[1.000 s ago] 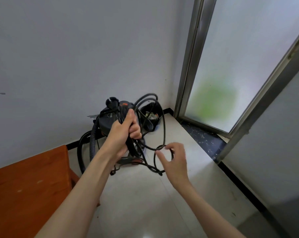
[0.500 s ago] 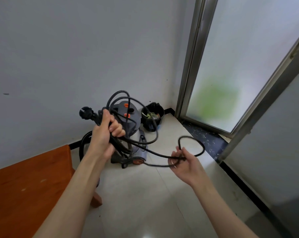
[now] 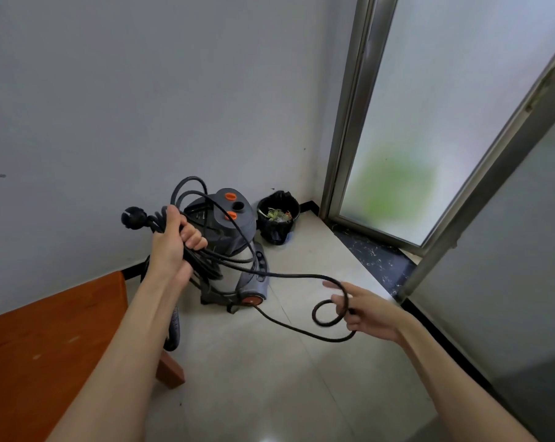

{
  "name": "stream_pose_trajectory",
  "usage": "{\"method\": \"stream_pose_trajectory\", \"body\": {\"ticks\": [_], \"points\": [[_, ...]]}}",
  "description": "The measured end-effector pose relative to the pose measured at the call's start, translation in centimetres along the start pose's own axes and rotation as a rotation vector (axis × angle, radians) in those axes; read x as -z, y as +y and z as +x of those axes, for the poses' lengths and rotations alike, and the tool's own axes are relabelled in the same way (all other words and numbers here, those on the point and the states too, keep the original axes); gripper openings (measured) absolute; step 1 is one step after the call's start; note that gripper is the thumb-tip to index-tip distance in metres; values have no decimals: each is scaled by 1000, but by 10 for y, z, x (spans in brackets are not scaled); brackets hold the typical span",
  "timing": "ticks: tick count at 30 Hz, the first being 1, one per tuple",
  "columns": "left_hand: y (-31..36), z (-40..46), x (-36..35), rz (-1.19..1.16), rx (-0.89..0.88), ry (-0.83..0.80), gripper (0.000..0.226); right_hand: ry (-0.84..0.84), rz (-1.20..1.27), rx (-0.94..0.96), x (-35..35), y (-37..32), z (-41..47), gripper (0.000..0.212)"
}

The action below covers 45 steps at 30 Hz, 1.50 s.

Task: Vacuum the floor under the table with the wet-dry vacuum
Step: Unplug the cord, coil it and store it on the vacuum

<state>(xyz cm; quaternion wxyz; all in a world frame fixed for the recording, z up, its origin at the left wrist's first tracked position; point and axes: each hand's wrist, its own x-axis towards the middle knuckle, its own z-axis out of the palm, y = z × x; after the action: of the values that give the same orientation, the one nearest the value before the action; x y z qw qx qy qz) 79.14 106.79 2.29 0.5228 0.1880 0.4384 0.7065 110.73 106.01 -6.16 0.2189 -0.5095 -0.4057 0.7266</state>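
The grey wet-dry vacuum point(image 3: 237, 237) with orange buttons stands on the tiled floor near the wall corner. My left hand point(image 3: 174, 247) grips a bundle of coils of its black power cord point(image 3: 288, 276), and the plug point(image 3: 131, 217) sticks out to the left of my fist. One strand runs to my right hand point(image 3: 363, 314), where a small loop hangs over my loosely spread fingers. From there the cord trails back to the vacuum's base. The ribbed hose point(image 3: 174, 330) hangs down beside the table, partly hidden by my left forearm.
An orange-brown wooden table point(image 3: 46, 346) fills the lower left, with one leg point(image 3: 171, 371) on the floor. A small black bin point(image 3: 277, 221) with scraps stands in the corner. A frosted glass door in a metal frame point(image 3: 349, 122) is at the right, with a dark threshold strip point(image 3: 375, 260).
My right hand has pulled a cord strand out to the right and lower, and the loop has shrunk. My left hand with the coils moved slightly left, uncovering the vacuum's top.
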Motion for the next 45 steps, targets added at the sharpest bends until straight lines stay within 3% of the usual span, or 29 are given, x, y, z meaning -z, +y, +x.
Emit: {"method": "stream_pose_trajectory", "body": {"ticks": [3,6,8,11,13,15,17,20,23,27,29,33,35,39,45], "points": [[1,3,-1,20,-40,86,41,106,-370,58,-3,11,-2,8],[-5,0,-8,82,-70,145,39,227,-626,192,-23,16,5,22],[-6,1,-9,71,-67,169,38,244,-601,283,-36,15,8,27],[0,4,-4,69,-73,191,39,261,-427,263,-32,6,2,4],[7,6,1,74,-85,193,41,284,-240,20,-11,4,2,28],[12,5,4,54,-88,162,42,322,170,-237,14,14,6,39],[16,5,8,12,-69,89,41,414,603,-333,32,25,15,41],[16,2,15,-7,21,-98,39,524,1014,-349,38,23,25,36],[10,-10,16,140,122,-303,33,591,1120,-242,26,4,39,32],[-13,-32,2,674,144,-429,39,474,842,45,-6,-36,48,29],[-27,-39,-4,765,153,-413,42,378,643,99,-28,-53,42,22],[-52,-46,-4,701,172,-290,43,129,145,179,-74,-66,27,32],[-59,-46,-1,714,171,-252,44,95,-29,235,-86,-68,25,36],[-51,-45,4,602,156,-212,39,258,-84,235,-80,-65,31,9],[-16,-44,-1,320,58,-360,55,340,-497,236,-84,-23,42,33]]}}
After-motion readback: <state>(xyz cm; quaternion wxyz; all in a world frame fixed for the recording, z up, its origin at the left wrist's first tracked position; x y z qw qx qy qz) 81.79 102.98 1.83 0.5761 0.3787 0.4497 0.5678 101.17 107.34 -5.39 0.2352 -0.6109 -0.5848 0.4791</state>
